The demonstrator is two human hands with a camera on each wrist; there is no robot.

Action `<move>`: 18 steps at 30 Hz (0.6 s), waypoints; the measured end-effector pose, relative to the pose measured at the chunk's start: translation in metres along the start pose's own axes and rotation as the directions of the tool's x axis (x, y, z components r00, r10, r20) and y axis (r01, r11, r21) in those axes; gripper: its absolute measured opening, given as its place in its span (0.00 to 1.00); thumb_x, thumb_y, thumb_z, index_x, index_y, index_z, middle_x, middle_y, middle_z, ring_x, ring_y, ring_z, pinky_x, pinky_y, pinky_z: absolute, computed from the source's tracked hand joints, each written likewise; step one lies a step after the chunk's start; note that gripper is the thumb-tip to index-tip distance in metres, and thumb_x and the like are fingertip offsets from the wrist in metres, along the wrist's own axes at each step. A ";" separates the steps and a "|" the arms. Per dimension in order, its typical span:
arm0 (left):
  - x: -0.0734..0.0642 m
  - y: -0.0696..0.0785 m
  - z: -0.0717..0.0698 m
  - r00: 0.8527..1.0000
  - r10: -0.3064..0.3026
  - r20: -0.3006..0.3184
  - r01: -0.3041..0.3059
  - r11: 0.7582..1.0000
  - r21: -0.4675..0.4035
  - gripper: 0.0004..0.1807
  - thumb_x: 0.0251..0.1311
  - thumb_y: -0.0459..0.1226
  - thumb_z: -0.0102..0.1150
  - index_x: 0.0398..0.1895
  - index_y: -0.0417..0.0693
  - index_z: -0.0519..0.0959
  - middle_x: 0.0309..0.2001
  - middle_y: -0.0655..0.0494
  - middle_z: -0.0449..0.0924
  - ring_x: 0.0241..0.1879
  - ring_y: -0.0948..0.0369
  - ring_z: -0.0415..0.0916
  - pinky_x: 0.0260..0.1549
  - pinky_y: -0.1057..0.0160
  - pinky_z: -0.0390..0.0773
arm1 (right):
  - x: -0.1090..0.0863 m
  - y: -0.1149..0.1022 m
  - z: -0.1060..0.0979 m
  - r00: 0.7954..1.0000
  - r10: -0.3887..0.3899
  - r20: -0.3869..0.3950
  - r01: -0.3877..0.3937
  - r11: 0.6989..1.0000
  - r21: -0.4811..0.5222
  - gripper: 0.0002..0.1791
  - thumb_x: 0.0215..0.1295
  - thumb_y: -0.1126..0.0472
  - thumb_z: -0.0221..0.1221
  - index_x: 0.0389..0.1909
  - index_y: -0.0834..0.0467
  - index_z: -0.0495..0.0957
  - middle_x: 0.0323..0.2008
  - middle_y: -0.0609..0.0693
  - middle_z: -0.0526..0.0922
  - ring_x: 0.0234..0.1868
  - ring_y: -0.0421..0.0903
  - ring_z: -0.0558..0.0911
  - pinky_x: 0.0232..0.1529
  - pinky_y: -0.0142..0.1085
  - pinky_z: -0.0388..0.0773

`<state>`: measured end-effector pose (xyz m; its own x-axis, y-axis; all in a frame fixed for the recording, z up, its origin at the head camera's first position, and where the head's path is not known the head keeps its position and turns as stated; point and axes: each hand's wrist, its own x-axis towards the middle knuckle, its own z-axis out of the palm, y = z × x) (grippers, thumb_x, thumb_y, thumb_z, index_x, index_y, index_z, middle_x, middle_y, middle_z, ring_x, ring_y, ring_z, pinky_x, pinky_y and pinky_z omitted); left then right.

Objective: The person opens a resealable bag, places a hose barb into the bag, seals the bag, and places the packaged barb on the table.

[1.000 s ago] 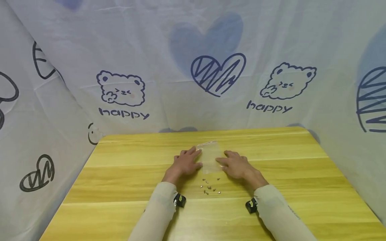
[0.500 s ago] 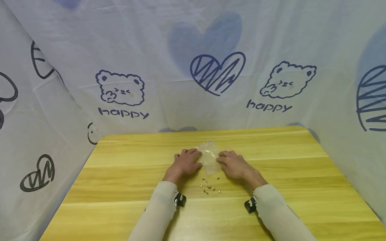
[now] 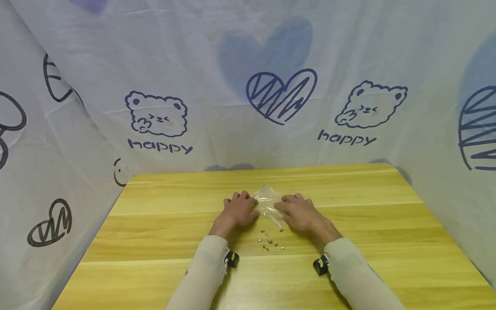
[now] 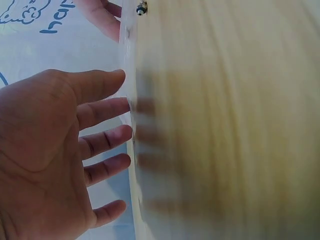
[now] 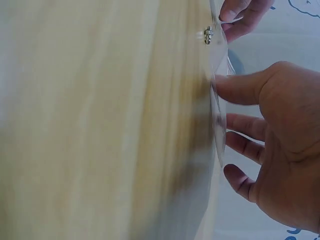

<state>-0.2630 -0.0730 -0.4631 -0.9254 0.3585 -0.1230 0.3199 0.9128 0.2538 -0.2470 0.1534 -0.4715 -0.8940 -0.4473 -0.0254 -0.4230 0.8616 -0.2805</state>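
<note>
A clear plastic bag [image 3: 267,206] lies turned cornerwise on the table between the two hands. At its left side, the left hand [image 3: 238,210] touches it with fingertips; the left wrist view shows the fingers spread and fairly straight. The right hand [image 3: 300,212] rests its fingertips on the bag's right side. In the right wrist view, its thumb [image 5: 237,89] lies against the film, with the fingers relaxed and partly behind the bag's edge. Several small metal screw-like pieces [image 3: 270,241] are scattered just in front of the bag.
The hands work on a yellow wood-grain table [image 3: 155,275]. Behind it and at both sides hangs a pale printed cloth [image 3: 217,142]. A small black device [image 3: 232,259] is on the left wrist, and another black device [image 3: 320,265] on the right.
The bag has turned from nearly upright to cornerwise, its near end swinging right. The right hand's fingers have shifted slightly left onto it. The left hand and metal pieces stay nearly in place.
</note>
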 end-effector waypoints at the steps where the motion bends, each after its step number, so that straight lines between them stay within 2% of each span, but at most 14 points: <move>1: 0.000 0.000 0.000 1.000 -0.001 -0.003 0.001 1.000 -0.001 0.22 0.67 0.52 0.49 0.61 0.58 0.75 0.61 0.52 0.68 0.61 0.49 0.62 0.56 0.40 0.62 | 0.000 0.000 0.000 1.000 -0.004 -0.006 0.004 1.000 0.001 0.23 0.69 0.55 0.54 0.65 0.44 0.72 0.67 0.55 0.70 0.66 0.56 0.66 0.59 0.56 0.65; 6: -0.001 0.001 -0.002 1.000 0.000 -0.010 0.000 1.000 -0.029 0.18 0.66 0.49 0.51 0.53 0.53 0.77 0.64 0.54 0.68 0.62 0.50 0.63 0.56 0.41 0.63 | 0.000 -0.002 0.001 1.000 -0.017 -0.005 0.017 0.999 0.032 0.22 0.70 0.60 0.53 0.64 0.48 0.72 0.66 0.55 0.69 0.66 0.55 0.66 0.65 0.55 0.63; 10: -0.001 0.002 -0.002 1.000 0.009 -0.005 -0.010 0.999 -0.050 0.17 0.66 0.48 0.51 0.50 0.50 0.78 0.65 0.54 0.69 0.63 0.50 0.64 0.56 0.41 0.63 | 0.000 -0.002 0.002 1.000 -0.015 0.002 0.015 0.999 0.039 0.22 0.70 0.59 0.52 0.64 0.52 0.72 0.67 0.56 0.68 0.67 0.57 0.66 0.66 0.55 0.62; 18: -0.001 0.002 -0.001 1.000 -0.006 -0.015 0.005 0.998 -0.062 0.13 0.64 0.45 0.52 0.45 0.51 0.80 0.52 0.52 0.74 0.54 0.51 0.69 0.48 0.46 0.65 | 0.003 -0.002 0.005 1.000 -0.016 0.012 0.015 0.998 0.053 0.22 0.71 0.50 0.53 0.63 0.52 0.74 0.67 0.56 0.68 0.67 0.57 0.67 0.64 0.57 0.64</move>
<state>-0.2618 -0.0716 -0.4610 -0.9300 0.3506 -0.1104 0.3024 0.9006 0.3123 -0.2482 0.1494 -0.4755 -0.8853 -0.4640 -0.0324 -0.4284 0.8406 -0.3313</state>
